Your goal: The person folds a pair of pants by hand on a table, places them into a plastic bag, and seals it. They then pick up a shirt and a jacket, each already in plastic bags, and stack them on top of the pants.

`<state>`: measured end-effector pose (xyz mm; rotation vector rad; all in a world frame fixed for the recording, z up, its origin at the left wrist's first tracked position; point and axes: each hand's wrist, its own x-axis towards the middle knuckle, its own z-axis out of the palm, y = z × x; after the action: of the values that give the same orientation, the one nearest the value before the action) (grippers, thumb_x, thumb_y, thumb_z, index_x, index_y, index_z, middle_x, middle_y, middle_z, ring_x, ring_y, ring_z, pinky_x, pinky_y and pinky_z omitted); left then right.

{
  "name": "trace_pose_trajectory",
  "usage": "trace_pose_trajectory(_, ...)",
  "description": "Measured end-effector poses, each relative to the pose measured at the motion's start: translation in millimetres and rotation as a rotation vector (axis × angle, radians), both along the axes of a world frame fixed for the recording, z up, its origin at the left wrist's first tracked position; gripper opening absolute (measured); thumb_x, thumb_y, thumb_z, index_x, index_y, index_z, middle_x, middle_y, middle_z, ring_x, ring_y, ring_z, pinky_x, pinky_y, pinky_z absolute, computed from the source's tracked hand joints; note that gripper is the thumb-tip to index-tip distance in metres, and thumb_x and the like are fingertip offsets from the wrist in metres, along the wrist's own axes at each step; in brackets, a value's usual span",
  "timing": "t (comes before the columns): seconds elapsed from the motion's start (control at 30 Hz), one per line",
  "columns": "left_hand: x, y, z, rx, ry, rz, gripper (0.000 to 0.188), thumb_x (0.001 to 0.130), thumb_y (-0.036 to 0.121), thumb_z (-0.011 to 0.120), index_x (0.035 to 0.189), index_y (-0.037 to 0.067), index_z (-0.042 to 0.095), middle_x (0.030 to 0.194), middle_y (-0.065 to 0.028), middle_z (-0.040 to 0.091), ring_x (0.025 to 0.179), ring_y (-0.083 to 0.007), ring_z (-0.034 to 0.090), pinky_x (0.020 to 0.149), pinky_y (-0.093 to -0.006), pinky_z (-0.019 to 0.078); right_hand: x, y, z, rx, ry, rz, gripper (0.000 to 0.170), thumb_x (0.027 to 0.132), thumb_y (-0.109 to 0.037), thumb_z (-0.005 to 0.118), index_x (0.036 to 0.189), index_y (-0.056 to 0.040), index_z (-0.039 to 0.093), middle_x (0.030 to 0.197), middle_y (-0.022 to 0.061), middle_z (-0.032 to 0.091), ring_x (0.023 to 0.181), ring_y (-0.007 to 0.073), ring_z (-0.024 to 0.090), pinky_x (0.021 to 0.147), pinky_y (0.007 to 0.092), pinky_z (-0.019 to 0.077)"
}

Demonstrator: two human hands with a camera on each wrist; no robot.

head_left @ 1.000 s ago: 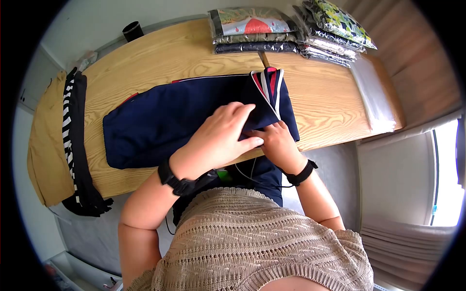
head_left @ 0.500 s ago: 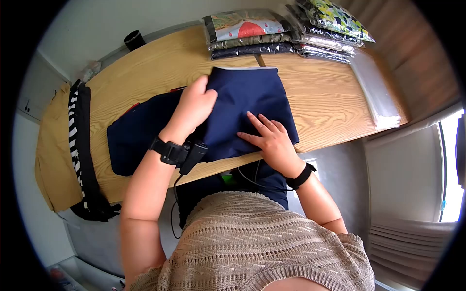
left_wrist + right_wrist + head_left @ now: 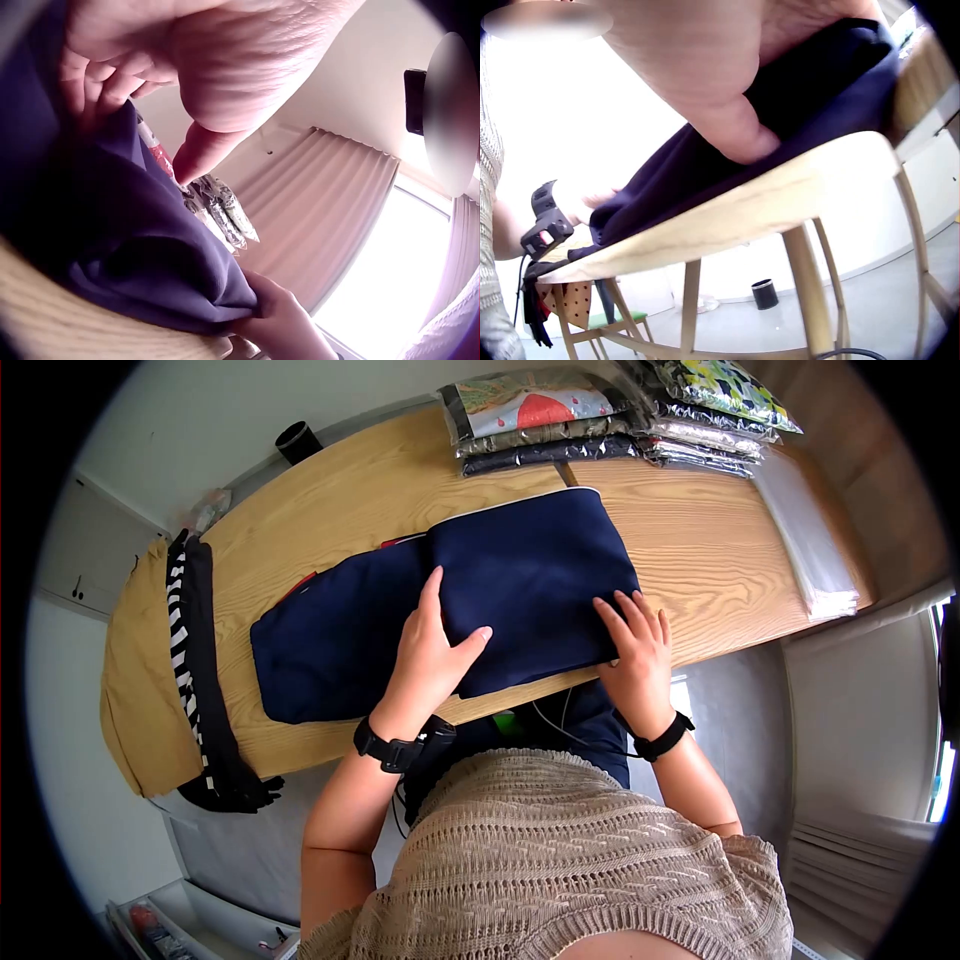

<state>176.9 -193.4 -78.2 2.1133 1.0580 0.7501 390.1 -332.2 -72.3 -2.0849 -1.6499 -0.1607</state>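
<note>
A navy garment lies on the wooden table, its right part (image 3: 535, 575) folded into a squarish stack over the longer left part (image 3: 340, 630). My left hand (image 3: 430, 650) is at the fold's left edge, fingers extended and thumb spread across the cloth. At the lower right corner, my right hand (image 3: 642, 660) rests its spread fingers on the fabric. In the left wrist view, the left hand's (image 3: 225, 75) fingertips touch the navy cloth (image 3: 150, 232). The right wrist view has the right hand's (image 3: 705, 67) thumb against the cloth (image 3: 682, 176) near the table edge.
Bagged garments (image 3: 545, 420) are stacked at the back, with more bagged items (image 3: 710, 420) beside them. Clear plastic bags (image 3: 808, 540) lie at the right. Black, striped and tan clothes (image 3: 150, 670) hang over the left end. A black cup-shaped container (image 3: 297, 442) stands behind the table.
The garment's right part has been turned over leftward, covering the striped trim, and lies flatter. My left hand has let go of its edge and lowered; my right hand has shifted to the right edge.
</note>
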Motion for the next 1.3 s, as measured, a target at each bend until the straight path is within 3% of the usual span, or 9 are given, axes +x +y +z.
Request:
trace_pose_trajectory(0.07,2.1,-8.1,4.5,0.178,0.023,-0.034,0.071,0.078,0.009,0.07,0.14,0.009,0.034,0.103,-0.0103,0.058,0.072,-0.0164,0.051,0.071,-0.027,0.0454,9.8,-3.2,-10.6,0.061,0.05,0.042,0.073,0.058,0.012,0.058,0.127,-0.0136,0.052,0.13,0.014,0.048,0.124,0.0363,0.041,0.101,0.0422,0.0376)
trace_pose_trajectory(0.27,-3.2,-3.0,9.1,-0.097,-0.172,-0.004,0.034,0.082,-0.002,0.059,0.115,0.007,0.061,0.084,0.0001,0.047,0.059,-0.006,0.037,0.054,-0.0209,0.0349,18.2,-0.9,-20.4,0.141,-0.015,0.08,0.056,0.07,0.014,0.05,0.116,-0.0155,0.063,0.125,0.0135,0.054,0.12,0.0345,0.048,0.096,0.0407,0.0433)
trace_pose_trajectory(0.33,-15.7,-0.2,-3.8,-0.333,-0.159,-0.003,0.034,0.082,-0.003,0.059,0.115,0.006,0.061,0.09,-0.0021,0.05,0.065,-0.0062,0.047,0.058,-0.02,0.0406,17.6,-2.1,-22.5,0.137,-0.019,0.103,0.054,0.071,0.013,0.051,0.115,-0.0151,0.064,0.125,0.0129,0.054,0.12,0.0349,0.047,0.096,0.0402,0.0431)
trace_pose_trajectory(0.6,-145.8,1.6,30.7,0.303,0.072,0.454,0.024,0.083,0.004,0.06,0.106,0.005,0.062,0.107,-0.0098,0.059,0.1,-0.0242,0.056,0.086,-0.0334,0.0439,-3.7,-5.2,5.9,-0.071,-0.214,0.09,0.066,0.063,0.005,0.055,0.125,-0.0159,0.054,0.133,0.0108,0.046,0.13,0.0331,0.036,0.107,0.0571,0.0204)
trace_pose_trajectory(0.8,-225.6,23.0,-6.8,0.263,0.288,0.696,0.041,0.087,0.022,0.06,0.122,0.002,0.052,0.118,-0.0178,0.056,0.109,-0.0307,0.054,0.093,-0.036,0.0412,-46.3,34.9,17.3,-0.079,-0.075,0.48,0.079,0.057,-0.004,0.07,0.131,-0.0168,0.047,0.132,0.0082,0.049,0.124,0.0284,0.045,0.104,0.0467,0.0318)
trace_pose_trajectory(1.0,-225.5,30.5,7.7,-0.553,-0.071,0.705,0.056,0.087,0.039,0.061,0.125,0.0,0.05,0.116,-0.0135,0.058,0.107,-0.0223,0.055,0.081,-0.0353,0.0473,-51.1,46.7,-6.4,-0.125,-0.062,0.44,0.073,0.063,0.001,0.068,0.131,-0.0173,0.048,0.134,0.0083,0.048,0.126,0.0314,0.043,0.105,0.0479,0.0312)
trace_pose_trajectory(1.07,-237.2,38.7,5.1,-0.59,-0.111,0.682,0.054,0.087,0.039,0.061,0.124,0.0,0.051,0.114,-0.011,0.058,0.1,-0.0189,0.058,0.073,-0.0355,0.05,-45.6,48.9,-14.1,0.084,0.607,0.301,0.072,0.064,0.006,0.064,0.131,-0.0163,0.048,0.134,0.0105,0.049,0.127,0.0331,0.042,0.106,0.0485,0.0295)
trace_pose_trajectory(1.13,-234.7,41.0,15.6,-0.74,-0.271,0.586,0.055,0.087,0.039,0.061,0.122,-0.002,0.051,0.114,-0.0108,0.058,0.094,-0.02,0.061,0.073,-0.0372,0.0516,-54.4,49.0,-9.5,0.126,0.764,0.234,0.074,0.062,0.011,0.058,0.13,-0.0154,0.049,0.133,0.0127,0.05,0.127,0.034,0.041,0.107,0.0479,0.0279)
trace_pose_trajectory(1.3,-232.4,45.7,25.1,-0.967,-0.527,0.553,0.05,0.087,0.028,0.064,0.125,-0.002,0.048,0.117,-0.0109,0.06,0.11,-0.0232,0.057,0.086,-0.0434,0.0501,-71.5,43.4,-11.3,-0.11,-0.188,0.342,0.075,0.06,-0.012,0.073,0.13,-0.0257,0.05,0.137,0.0113,0.043,0.127,0.0367,0.038,0.104,0.0542,0.0283)
